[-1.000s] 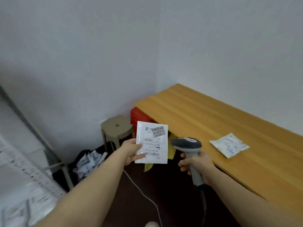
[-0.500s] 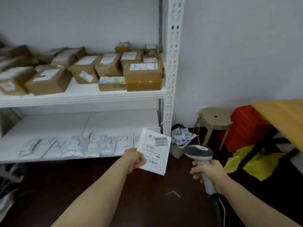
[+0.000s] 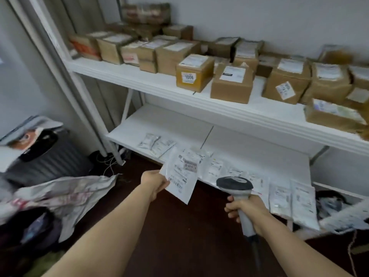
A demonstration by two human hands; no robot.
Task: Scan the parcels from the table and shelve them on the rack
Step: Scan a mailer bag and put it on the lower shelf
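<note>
The step in hand looks like the shelving one: the person faces the rack (image 3: 199,100) with one parcel (image 3: 180,176) held out in front of it, though whether its label has been read cannot be told from this view. The left hand (image 3: 154,181) pinches the parcel by its lower left edge, thumb on top and fingers curled beneath. From that pinch the flat white pouch runs out toward 2 o'clock, label side up and tilted, with its barcode just beside the thumb. It hangs in the air over the front lip of the lower shelf (image 3: 169,122) and does not rest on it. The right hand (image 3: 245,208), at 3 o'clock from the parcel and apart from it, is wrapped tight round the handle of the scanner (image 3: 235,185). The scanner's head stands upright and faces the rack, not the label. A row of like pouches (image 3: 279,194) lies along the front of the lower shelf, from 12 o'clock of the parcel out to 4 o'clock. Bare shelf lies behind the row. Brown boxes (image 3: 194,75) fill the upper shelf. The next move probably calls for a reach forward toward 12 o'clock, laying the pouch flat in or behind that row, then opening the pinch. The limp film may fold or slide over its neighbours.
</note>
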